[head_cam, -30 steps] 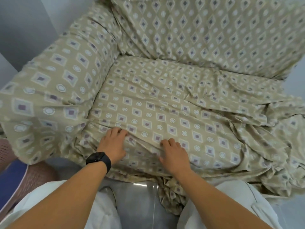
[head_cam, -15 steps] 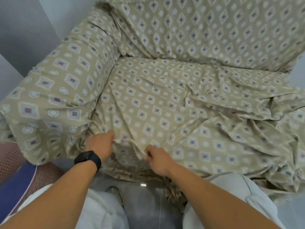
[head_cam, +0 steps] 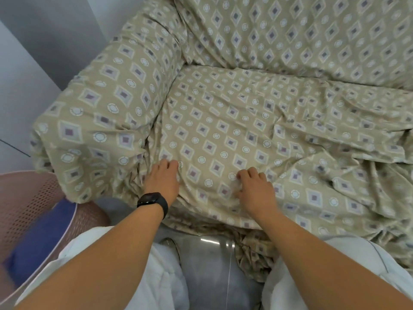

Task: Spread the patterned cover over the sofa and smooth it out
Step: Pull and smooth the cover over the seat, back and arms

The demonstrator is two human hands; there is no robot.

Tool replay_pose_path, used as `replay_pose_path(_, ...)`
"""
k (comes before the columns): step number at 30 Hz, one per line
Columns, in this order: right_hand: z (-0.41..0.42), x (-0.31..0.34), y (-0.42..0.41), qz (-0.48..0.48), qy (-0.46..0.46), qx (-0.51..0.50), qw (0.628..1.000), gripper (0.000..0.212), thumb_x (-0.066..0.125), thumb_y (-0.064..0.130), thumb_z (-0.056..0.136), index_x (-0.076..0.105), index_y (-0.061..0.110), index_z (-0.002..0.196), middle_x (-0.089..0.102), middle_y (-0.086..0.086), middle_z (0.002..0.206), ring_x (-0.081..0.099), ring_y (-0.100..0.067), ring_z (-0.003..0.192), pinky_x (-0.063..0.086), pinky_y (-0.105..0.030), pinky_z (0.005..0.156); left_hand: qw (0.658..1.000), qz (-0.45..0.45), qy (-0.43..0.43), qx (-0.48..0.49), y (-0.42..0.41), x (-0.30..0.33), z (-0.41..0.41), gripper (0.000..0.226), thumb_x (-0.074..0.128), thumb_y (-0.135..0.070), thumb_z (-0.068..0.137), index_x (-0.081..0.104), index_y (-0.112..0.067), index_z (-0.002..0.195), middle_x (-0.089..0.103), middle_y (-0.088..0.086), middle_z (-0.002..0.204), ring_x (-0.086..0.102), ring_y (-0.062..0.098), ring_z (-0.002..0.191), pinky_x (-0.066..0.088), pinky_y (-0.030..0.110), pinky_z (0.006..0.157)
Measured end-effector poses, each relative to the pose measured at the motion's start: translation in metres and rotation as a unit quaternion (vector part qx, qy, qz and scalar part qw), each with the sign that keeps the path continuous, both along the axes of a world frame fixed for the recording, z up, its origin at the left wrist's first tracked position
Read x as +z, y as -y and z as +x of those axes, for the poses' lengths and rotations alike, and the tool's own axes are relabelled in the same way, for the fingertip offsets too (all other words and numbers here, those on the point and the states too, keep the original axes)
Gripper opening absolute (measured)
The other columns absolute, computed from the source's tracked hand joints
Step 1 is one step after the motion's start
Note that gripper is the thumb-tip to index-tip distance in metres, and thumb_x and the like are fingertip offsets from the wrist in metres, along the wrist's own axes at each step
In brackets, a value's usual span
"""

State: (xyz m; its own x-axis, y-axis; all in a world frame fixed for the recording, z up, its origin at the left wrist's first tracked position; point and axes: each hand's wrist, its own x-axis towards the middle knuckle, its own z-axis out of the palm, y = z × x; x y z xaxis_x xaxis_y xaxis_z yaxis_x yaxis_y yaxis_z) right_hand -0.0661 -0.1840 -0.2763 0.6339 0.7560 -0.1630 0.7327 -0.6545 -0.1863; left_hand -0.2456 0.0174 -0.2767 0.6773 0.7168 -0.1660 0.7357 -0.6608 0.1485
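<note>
Both hands, left hand [head_cam: 164, 181] and right hand [head_cam: 253, 190], pinched the patterned cover [head_cam: 223, 135] moments ago; now we press it with loosely bent fingers on the sofa seat's front, flattening that fold.

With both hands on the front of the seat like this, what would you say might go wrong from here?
1. The cover lies heavily creased on the right of the seat; smoothing only under the left hand and right hand may push those folds further right rather than flatten them.
2. Loose cloth hangs bunched at the front edge, near the person's legs; it could be stepped on and drag the cover off.
</note>
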Motion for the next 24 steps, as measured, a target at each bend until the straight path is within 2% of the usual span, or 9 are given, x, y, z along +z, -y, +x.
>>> replay_pose_path(3,0.002,0.0,-0.007,-0.031,0.04,0.021,0.999,0.021,0.059,0.019,0.095,0.057,0.021,0.116,0.054,0.0,0.118,0.053,-0.027,0.111,0.045,-0.041,0.088,1.0,0.0,-0.006,-0.008,-0.01,-0.002,0.001,0.002,0.059,-0.022,0.1,0.059,-0.021,0.098,0.056,0.001,0.106,0.053,0.029,0.106,0.046,0.043,0.085)
replay_pose_path(6,-0.002,0.004,-0.016,-0.07,0.034,0.031,0.996,0.017,0.05,0.015,0.098,0.063,0.019,0.108,0.063,-0.001,0.109,0.06,-0.027,0.106,0.044,-0.042,0.091,0.999,-0.009,-0.036,-0.017,-0.011,-0.001,0.004,0.011,0.052,-0.019,0.103,0.06,-0.02,0.096,0.06,0.002,0.099,0.057,0.027,0.097,0.045,0.039,0.081)
replay_pose_path(9,-0.007,0.008,-0.022,-0.106,-0.129,0.02,0.986,0.008,0.057,0.023,0.099,0.065,0.02,0.101,0.065,-0.002,0.103,0.064,-0.024,0.097,0.051,-0.038,0.088,0.994,-0.037,-0.101,-0.027,-0.009,0.007,0.01,0.014,0.048,-0.016,0.101,0.061,-0.018,0.098,0.061,0.001,0.096,0.06,0.024,0.086,0.052,0.037,0.076)
replay_pose_path(11,-0.012,0.006,-0.022,-0.075,-0.265,0.027,0.961,0.011,0.066,0.025,0.097,0.061,0.024,0.088,0.064,0.002,0.096,0.061,-0.019,0.091,0.05,-0.034,0.084,0.99,-0.044,-0.128,-0.031,-0.008,0.008,0.01,0.018,0.045,-0.014,0.098,0.063,-0.019,0.096,0.061,-0.001,0.092,0.059,0.022,0.08,0.048,0.034,0.07)
replay_pose_path(13,-0.017,0.002,-0.018,-0.018,-0.306,0.009,0.952,0.016,0.068,0.024,0.096,0.057,0.025,0.084,0.062,0.006,0.088,0.059,-0.015,0.082,0.05,-0.033,0.081,0.991,-0.022,-0.13,-0.028,-0.006,0.007,0.008,0.019,0.045,-0.014,0.098,0.063,-0.02,0.097,0.062,0.0,0.094,0.061,0.022,0.082,0.047,0.032,0.069)
replay_pose_path(16,-0.021,0.001,-0.016,0.031,-0.298,-0.011,0.954,0.002,0.064,0.027,0.098,0.063,0.026,0.097,0.064,0.009,0.091,0.061,-0.012,0.084,0.053,-0.035,0.086,0.992,-0.029,-0.122,-0.016,0.0,0.008,0.005,0.016,0.043,-0.017,0.1,0.059,-0.019,0.101,0.063,0.003,0.102,0.063,0.027,0.091,0.052,0.036,0.074)
replay_pose_path(18,-0.019,0.007,-0.013,0.051,-0.288,-0.016,0.956,0.012,0.062,0.029,0.1,0.064,0.025,0.111,0.063,0.009,0.1,0.062,-0.013,0.092,0.051,-0.031,0.085,0.993,-0.057,-0.103,-0.025,0.008,0.014,0.01,0.017,0.044,-0.017,0.1,0.06,-0.019,0.105,0.063,0.004,0.105,0.063,0.028,0.092,0.053,0.037,0.075)
replay_pose_path(21,-0.014,0.02,-0.005,0.067,-0.259,-0.015,0.963,0.024,0.058,0.03,0.103,0.062,0.022,0.125,0.06,0.009,0.104,0.059,-0.009,0.088,0.044,-0.023,0.073,0.994,-0.088,-0.048,-0.046,0.025,0.024,0.023,0.017,0.047,-0.018,0.1,0.06,-0.023,0.109,0.062,0.001,0.106,0.063,0.026,0.092,0.054,0.04,0.079)
replay_pose_path(24,-0.002,0.031,0.012,0.076,-0.239,-0.034,0.967,0.029,0.057,0.031,0.103,0.059,0.023,0.131,0.058,0.007,0.116,0.057,-0.012,0.099,0.041,-0.025,0.082,0.991,-0.107,-0.008,-0.083,0.045,0.033,0.036,0.017,0.049,-0.022,0.1,0.062,-0.025,0.111,0.064,-0.001,0.107,0.063,0.024,0.093,0.056,0.041,0.081)
